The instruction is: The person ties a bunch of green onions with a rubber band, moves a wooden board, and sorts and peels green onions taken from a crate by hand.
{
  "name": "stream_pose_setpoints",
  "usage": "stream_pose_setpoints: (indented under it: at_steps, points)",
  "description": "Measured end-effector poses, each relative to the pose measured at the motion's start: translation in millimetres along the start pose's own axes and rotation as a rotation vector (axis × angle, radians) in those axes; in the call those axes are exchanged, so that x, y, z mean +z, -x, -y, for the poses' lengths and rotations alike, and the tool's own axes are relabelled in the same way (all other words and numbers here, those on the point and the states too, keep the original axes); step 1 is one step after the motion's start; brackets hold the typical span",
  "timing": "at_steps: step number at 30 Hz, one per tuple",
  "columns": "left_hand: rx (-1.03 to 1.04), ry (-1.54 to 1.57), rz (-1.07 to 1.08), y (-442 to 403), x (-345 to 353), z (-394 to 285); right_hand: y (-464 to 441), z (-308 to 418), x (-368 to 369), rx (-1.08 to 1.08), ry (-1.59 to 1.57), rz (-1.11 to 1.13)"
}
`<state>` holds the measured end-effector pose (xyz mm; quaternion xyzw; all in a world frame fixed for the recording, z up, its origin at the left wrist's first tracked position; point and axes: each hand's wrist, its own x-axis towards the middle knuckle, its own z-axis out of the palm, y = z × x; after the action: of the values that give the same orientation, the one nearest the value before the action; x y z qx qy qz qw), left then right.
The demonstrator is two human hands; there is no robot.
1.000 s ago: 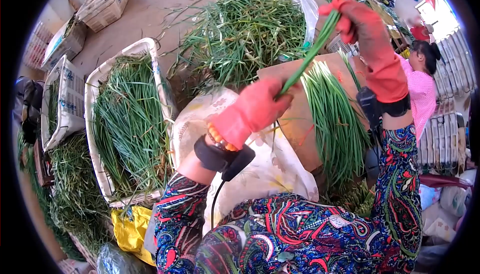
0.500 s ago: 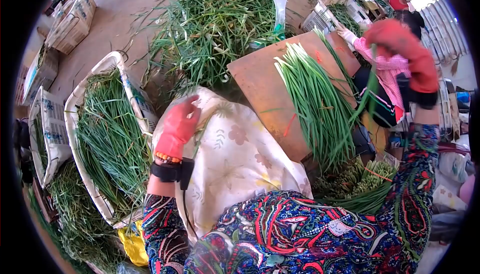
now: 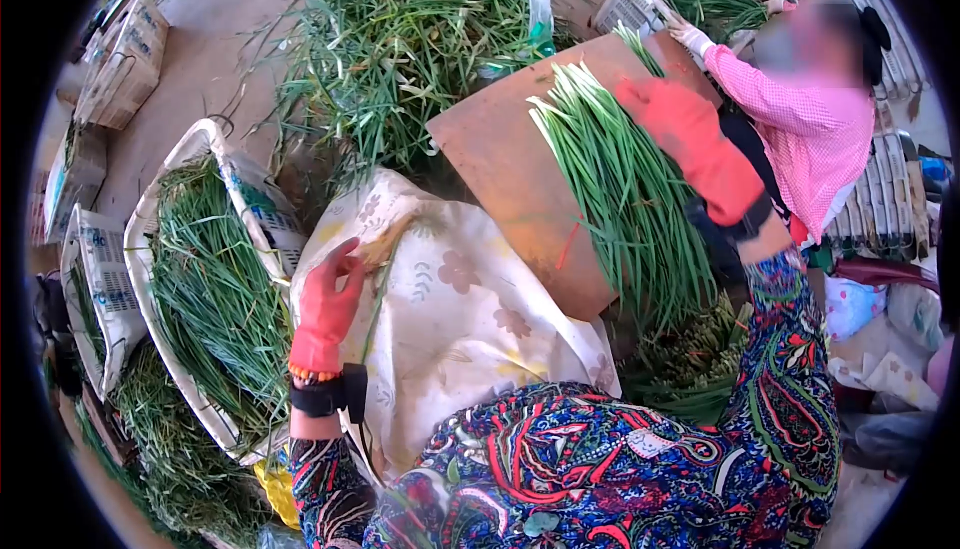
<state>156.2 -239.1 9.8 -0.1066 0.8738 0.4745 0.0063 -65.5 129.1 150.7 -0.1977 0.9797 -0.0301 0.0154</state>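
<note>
My right hand (image 3: 685, 139), in a red glove, reaches over the brown board (image 3: 490, 149). Its fingertips are at the right edge of a pile of garlic chives (image 3: 600, 169) with white stem ends and long green leaves; whether they grip any is hidden. Behind the fingers, a few more chives (image 3: 638, 52) lie along the board. My left hand (image 3: 328, 309), also red-gloved, hovers over the floral cloth (image 3: 470, 299) on my lap, thumb and fingers apart, nothing visible in it. A thin stalk (image 3: 380, 294) lies on the cloth beside it.
A big heap of loose chives (image 3: 420, 49) stands ahead. To the left is a white crate (image 3: 142, 249) full of greens. Bundled chives (image 3: 690, 359) sit below the board. At right, a person in a pink checked top (image 3: 810, 139) handles greens in another crate (image 3: 630, 4).
My right hand has swung down and left from the upper right, where a chive leaf hung from it, to the board. My left hand has shifted down and left.
</note>
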Motion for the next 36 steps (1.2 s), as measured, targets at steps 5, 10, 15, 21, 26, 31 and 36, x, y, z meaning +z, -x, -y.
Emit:
stream_pose_setpoints:
  at_steps: [5,10,15,21,26,31,36]
  points:
    - [-0.133,0.122,0.013,16.3,0.8,7.6,85.3,-36.8,29.2,-0.128,0.054,0.133]
    - [-0.122,0.153,0.017,17.1,2.7,2.1,111.7,-46.0,76.6,-0.031,0.088,0.131]
    - [-0.093,0.134,-0.005,18.5,-5.9,-4.4,118.0,-62.7,69.1,0.085,0.247,0.31]
    - [-0.132,0.192,-0.049,26.9,-13.9,7.1,106.3,30.9,-104.9,0.532,-0.233,0.823]
    - [-0.024,0.125,-0.158,65.1,-17.7,14.3,75.8,43.9,-114.0,-0.299,-0.816,0.596]
    - [0.021,0.057,0.372,127.0,-11.7,-12.7,-56.9,147.1,-62.0,-0.344,-0.782,-0.104]
    - [-0.309,0.51,-0.054,194.0,-54.0,19.5,-5.0,300.3,79.6,-0.841,-0.681,0.634]
